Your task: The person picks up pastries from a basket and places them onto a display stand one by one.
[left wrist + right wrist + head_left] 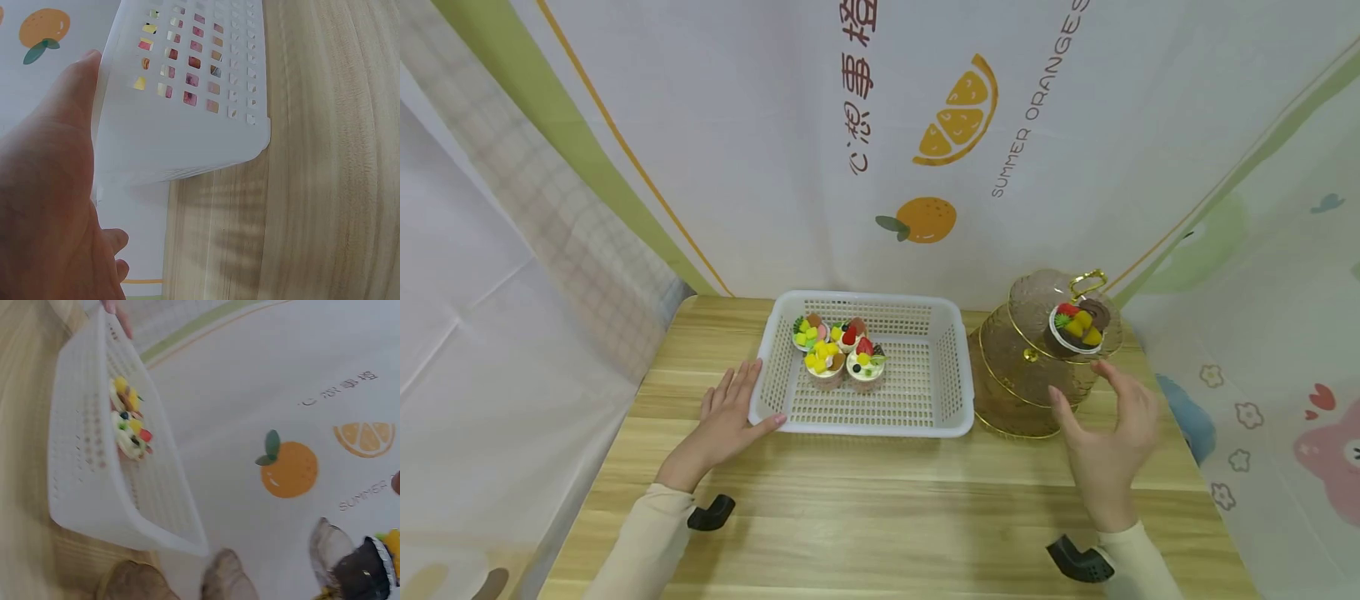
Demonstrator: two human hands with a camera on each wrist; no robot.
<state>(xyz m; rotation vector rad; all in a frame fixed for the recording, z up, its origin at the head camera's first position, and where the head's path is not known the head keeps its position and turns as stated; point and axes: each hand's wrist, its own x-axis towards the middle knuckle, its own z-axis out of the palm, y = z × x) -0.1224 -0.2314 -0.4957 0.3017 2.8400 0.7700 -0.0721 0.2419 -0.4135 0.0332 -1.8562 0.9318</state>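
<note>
My left hand (724,421) rests flat against the near-left corner of the white basket (940,417), fingers straight along its wall, thumb on the front edge, gripping nothing. Four fruit-topped cupcakes (838,352) sit clustered inside, just beyond those fingertips. My right hand (1108,437) hovers open and empty, fingers spread, just short of the tiered glass stand (1011,367); a chocolate cupcake (1078,325) sits on its top tier, above my fingertips.

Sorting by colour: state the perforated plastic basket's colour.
White perforated plastic basket, clearest in the head view.
</note>
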